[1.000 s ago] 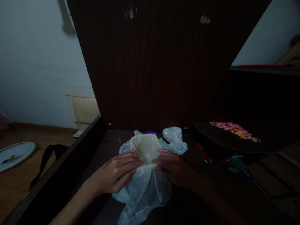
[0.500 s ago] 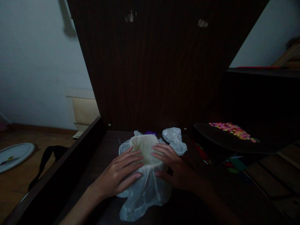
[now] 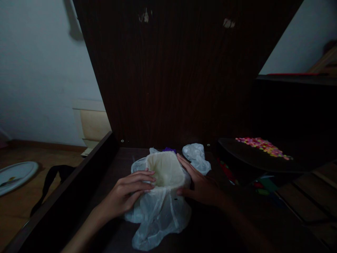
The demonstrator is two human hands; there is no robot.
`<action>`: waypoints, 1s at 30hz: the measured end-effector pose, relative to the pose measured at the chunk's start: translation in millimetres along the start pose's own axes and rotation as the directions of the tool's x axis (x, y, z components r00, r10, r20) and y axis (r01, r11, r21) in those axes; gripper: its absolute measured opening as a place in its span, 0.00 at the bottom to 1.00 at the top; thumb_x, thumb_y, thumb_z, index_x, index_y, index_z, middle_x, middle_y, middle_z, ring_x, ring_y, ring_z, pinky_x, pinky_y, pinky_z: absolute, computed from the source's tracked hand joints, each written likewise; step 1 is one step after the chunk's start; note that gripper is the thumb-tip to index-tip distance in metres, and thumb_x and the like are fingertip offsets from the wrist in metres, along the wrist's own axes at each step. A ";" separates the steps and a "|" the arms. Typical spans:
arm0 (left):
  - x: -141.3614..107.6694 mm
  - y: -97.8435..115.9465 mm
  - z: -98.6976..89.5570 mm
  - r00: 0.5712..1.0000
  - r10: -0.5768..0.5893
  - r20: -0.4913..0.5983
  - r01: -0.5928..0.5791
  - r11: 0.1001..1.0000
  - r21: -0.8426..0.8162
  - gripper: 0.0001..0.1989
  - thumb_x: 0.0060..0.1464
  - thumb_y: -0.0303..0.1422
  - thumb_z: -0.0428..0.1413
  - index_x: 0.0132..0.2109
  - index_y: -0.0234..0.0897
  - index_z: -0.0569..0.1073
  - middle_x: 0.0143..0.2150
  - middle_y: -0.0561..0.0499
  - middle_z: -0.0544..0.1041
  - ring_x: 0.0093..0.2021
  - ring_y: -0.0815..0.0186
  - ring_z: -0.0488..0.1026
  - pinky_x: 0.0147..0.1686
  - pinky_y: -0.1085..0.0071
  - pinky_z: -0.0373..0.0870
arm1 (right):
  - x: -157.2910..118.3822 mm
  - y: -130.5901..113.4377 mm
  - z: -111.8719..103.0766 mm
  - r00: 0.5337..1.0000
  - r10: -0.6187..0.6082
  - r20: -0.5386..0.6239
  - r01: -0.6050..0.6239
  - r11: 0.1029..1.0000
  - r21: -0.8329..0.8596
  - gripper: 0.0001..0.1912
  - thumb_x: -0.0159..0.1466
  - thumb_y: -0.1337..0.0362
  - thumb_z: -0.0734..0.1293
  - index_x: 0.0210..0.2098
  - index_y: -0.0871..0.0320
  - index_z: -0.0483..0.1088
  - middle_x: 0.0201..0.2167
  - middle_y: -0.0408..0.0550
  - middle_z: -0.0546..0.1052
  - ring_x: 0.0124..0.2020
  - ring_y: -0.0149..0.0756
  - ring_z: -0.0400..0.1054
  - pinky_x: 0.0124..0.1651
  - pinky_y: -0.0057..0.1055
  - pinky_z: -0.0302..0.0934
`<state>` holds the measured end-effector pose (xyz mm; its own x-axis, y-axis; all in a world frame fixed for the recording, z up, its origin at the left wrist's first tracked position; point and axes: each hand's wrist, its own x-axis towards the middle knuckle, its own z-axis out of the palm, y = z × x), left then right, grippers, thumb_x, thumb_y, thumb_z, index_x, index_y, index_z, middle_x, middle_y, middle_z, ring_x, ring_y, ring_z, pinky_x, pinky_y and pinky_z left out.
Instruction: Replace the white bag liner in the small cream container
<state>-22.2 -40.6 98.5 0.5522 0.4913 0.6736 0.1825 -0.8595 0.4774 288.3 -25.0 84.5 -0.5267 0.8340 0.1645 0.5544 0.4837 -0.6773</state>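
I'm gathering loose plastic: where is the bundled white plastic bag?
In the head view, the bundled white plastic bag lies right of centre, near the foot of the wooden panel, just beyond the right hand and right of the bag-lined container.

1. Left of the dark upright panel (image 3: 171, 77): pale wall (image 3: 39, 70), low beige fixture (image 3: 94, 124).
2. Farther left of the panel: round white disc (image 3: 26, 171) on wooden floor (image 3: 15, 219).
3. Right of the panel: pink-and-yellow cluster (image 3: 263, 147) on a dark shelf (image 3: 243, 156).

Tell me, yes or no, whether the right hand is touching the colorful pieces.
No, the right hand is at the side of the lined container, apart from the colorful pieces.
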 end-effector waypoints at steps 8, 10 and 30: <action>-15.8 1.0 1.0 0.938 -0.315 -0.144 0.308 0.949 -0.073 0.24 0.64 0.36 0.58 0.66 0.46 0.67 0.69 0.42 0.66 0.70 0.48 0.63 0.67 0.42 0.60 | 2.5 23.4 7.8 0.999 -0.009 -0.046 0.023 0.950 0.312 0.74 0.46 0.34 0.76 0.75 0.50 0.29 0.77 0.59 0.35 0.76 0.54 0.31 0.74 0.56 0.32; -18.8 -0.6 10.4 0.911 -0.387 -0.146 0.360 0.916 -0.178 0.42 0.58 0.48 0.63 0.72 0.45 0.55 0.75 0.38 0.54 0.73 0.42 0.55 0.69 0.38 0.53 | 6.1 21.7 13.5 0.998 -0.029 -0.055 0.047 0.931 0.361 0.76 0.45 0.32 0.75 0.75 0.51 0.28 0.77 0.60 0.35 0.76 0.54 0.31 0.74 0.55 0.31; -19.0 -30.3 33.4 0.874 -0.483 -0.052 0.471 0.869 -0.151 0.69 0.40 0.50 0.72 0.75 0.42 0.34 0.74 0.30 0.50 0.72 0.36 0.52 0.68 0.34 0.50 | 7.8 8.8 -4.9 0.998 0.002 -0.064 0.016 0.961 0.278 0.73 0.46 0.26 0.68 0.76 0.55 0.32 0.76 0.61 0.34 0.76 0.55 0.29 0.74 0.57 0.30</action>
<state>-11.0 -28.6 52.3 0.3521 0.8519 0.3877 0.2955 -0.4942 0.8176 292.2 -12.9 83.3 -0.4835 0.8501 0.2088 0.3450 0.4043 -0.8471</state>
